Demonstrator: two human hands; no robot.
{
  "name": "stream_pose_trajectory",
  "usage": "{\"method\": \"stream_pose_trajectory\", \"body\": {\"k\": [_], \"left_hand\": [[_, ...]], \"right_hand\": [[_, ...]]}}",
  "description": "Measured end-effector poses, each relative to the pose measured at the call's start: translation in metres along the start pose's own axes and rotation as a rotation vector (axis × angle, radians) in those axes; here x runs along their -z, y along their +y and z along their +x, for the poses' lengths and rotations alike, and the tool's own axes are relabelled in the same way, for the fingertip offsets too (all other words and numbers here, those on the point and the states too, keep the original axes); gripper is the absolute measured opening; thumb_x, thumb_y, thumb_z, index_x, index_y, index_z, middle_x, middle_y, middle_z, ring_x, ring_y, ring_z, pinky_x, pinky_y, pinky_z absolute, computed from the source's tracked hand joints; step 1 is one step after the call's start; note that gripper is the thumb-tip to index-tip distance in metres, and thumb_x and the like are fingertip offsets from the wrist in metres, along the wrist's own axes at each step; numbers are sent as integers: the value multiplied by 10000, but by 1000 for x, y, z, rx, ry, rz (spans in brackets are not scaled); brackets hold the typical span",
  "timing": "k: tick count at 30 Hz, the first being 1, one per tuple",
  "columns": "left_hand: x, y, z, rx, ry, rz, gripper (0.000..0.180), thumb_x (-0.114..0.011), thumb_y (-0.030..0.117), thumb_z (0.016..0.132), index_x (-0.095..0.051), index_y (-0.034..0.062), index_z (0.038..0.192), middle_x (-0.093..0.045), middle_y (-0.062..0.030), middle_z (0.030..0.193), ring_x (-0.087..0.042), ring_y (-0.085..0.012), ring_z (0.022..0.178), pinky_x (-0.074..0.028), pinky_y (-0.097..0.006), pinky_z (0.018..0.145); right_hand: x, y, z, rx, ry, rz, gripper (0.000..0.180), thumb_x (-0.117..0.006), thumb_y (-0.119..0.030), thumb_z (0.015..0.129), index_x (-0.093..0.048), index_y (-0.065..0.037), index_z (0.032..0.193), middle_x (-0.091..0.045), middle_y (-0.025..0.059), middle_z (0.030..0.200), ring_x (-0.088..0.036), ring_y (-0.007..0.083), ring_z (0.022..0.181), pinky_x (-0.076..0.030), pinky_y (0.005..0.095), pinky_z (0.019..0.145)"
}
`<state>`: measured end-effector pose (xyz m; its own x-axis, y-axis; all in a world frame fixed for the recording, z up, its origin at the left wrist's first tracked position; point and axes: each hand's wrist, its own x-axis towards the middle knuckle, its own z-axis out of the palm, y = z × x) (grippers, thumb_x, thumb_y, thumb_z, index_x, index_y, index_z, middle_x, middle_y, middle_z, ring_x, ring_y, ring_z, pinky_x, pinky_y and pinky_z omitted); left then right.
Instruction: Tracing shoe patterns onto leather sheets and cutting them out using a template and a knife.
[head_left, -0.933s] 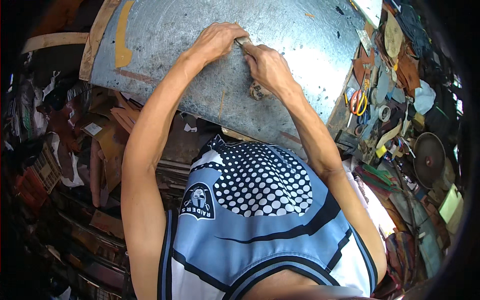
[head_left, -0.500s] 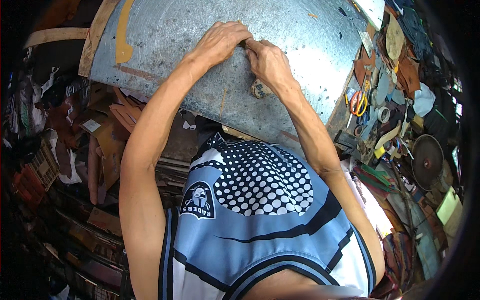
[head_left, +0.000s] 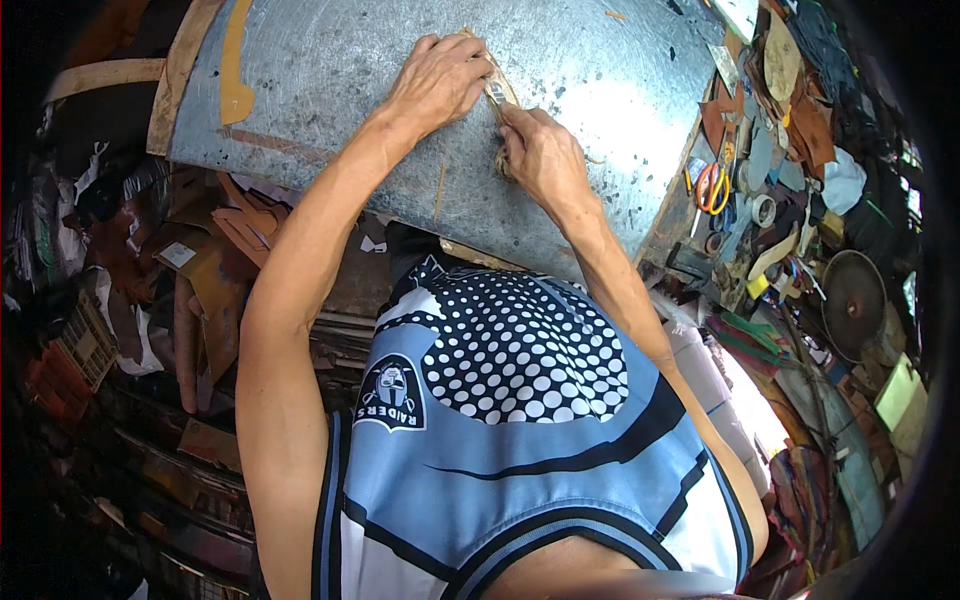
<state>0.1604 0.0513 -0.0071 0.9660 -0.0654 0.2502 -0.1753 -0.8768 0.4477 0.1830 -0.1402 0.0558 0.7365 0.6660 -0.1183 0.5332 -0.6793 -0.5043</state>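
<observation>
Toward the far middle of the worktop (head_left: 345,105), a tan strip (head_left: 497,88) lies between the two hands, slanting nearward and to the right. The left hand (head_left: 440,82) bends its fingers over the strip's far part; whether that grip pinches or merely presses cannot be told. The right hand (head_left: 547,158) has its grip closed on the near part, thumb along it. The surface is grey metal, scratched and dark-spotted. On the worktop's left side lies a long yellow-brown piece (head_left: 236,75); wood (head_left: 180,75) borders that edge. Along the worktop's right edge: scissors (head_left: 712,190) with orange and yellow handles, a tape roll (head_left: 763,210) and heaped leather-like pieces (head_left: 812,128). Farther right of the worktop: a round brown disc (head_left: 854,305). Below its near-left corner: cardboard (head_left: 222,285) and a slatted crate (head_left: 88,338), in shadow.
</observation>
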Motion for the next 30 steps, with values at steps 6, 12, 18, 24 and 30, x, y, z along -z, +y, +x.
{"method": "stream_pose_trajectory", "body": {"k": [6,12,18,24,30], "left_hand": [[-1,8,0,35,-4,64,335,-730,314,829,-697,51,1034,-628,-114,1202,-543,-275,1206,-382,-442,1011],[2,22,0,78,-100,126,564,-780,438,757,-646,31,1125,-569,-157,1300,-500,-311,1259,-344,-505,1066],[-8,25,-2,74,-100,165,747,-772,560,716,-601,8,1189,-545,-189,1311,-482,-336,1274,-335,-554,1063],[-13,25,-2,62,-91,180,820,-749,611,718,-580,-12,1225,-538,-206,1321,-479,-347,1275,-342,-568,1051],[-18,23,-3,41,-77,197,839,-755,608,712,-571,-19,1238,-534,-213,1327,-479,-351,1276,-350,-565,1044]], "right_hand": [[-2,2,-18,-29,-1,13,278,-622,-107,886,-675,-25,1146,-673,184,906,-664,373,764,-535,439,705],[2,-1,-33,-105,-36,23,280,-621,-95,883,-675,-36,1151,-670,178,913,-664,371,782,-533,442,712],[-1,5,-48,-96,5,22,263,-595,-116,881,-661,-56,1129,-662,188,944,-663,404,769,-542,488,683],[-2,7,-55,-87,38,15,267,-602,-109,872,-663,-48,1124,-667,185,947,-667,396,773,-541,484,681],[-2,3,-58,-103,55,11,264,-598,-106,872,-663,-38,1118,-671,195,965,-666,400,785,-539,478,690]]}}
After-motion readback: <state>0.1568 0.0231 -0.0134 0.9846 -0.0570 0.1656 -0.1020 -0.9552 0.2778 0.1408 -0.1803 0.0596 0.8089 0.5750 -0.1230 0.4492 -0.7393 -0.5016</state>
